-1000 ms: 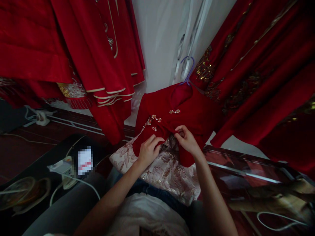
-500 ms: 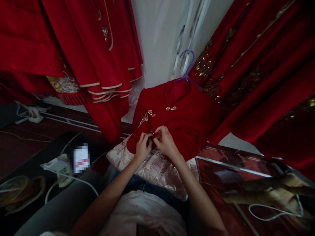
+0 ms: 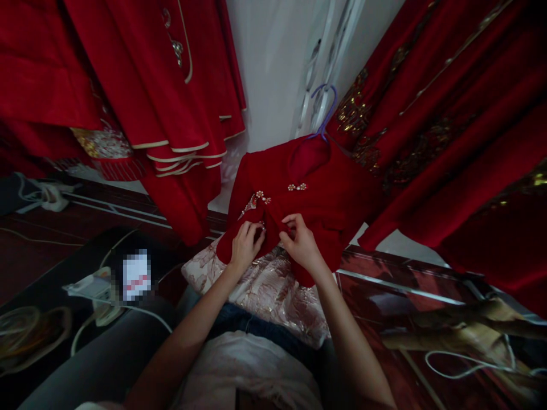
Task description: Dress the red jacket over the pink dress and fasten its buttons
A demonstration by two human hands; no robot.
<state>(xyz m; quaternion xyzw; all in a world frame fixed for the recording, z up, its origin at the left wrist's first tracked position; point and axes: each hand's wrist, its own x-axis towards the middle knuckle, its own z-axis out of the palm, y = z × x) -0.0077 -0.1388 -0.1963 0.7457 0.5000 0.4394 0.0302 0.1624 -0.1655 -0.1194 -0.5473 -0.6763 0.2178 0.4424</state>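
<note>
A red jacket (image 3: 325, 208) on a purple hanger (image 3: 329, 114) lies spread before me, with its lower part over pale brocade fabric (image 3: 273, 293) on my lap. Beaded flower fasteners (image 3: 298, 187) and a jewelled ornament (image 3: 252, 202) decorate its front. My left hand (image 3: 245, 246) is bent on the left front edge, thumb and forefinger closing about the cloth beside a small bead fastener (image 3: 262, 225). On the other front edge my right hand (image 3: 302, 245) curls its fingers at the fabric. Its fingertips partly hide what they grip.
Red garments hang at the left (image 3: 149, 74) and right (image 3: 448, 142) before a white cabinet door (image 3: 273, 68). To my left are a power strip (image 3: 96, 293) with cables and a blurred-out phone-like screen (image 3: 137, 275). A wooden piece (image 3: 448, 336) and a white cord (image 3: 453, 364) lie right.
My hands, close together at the bead fastener before, have moved apart. The right hand shifted right, and the jacket's front edges now stand apart between them.
</note>
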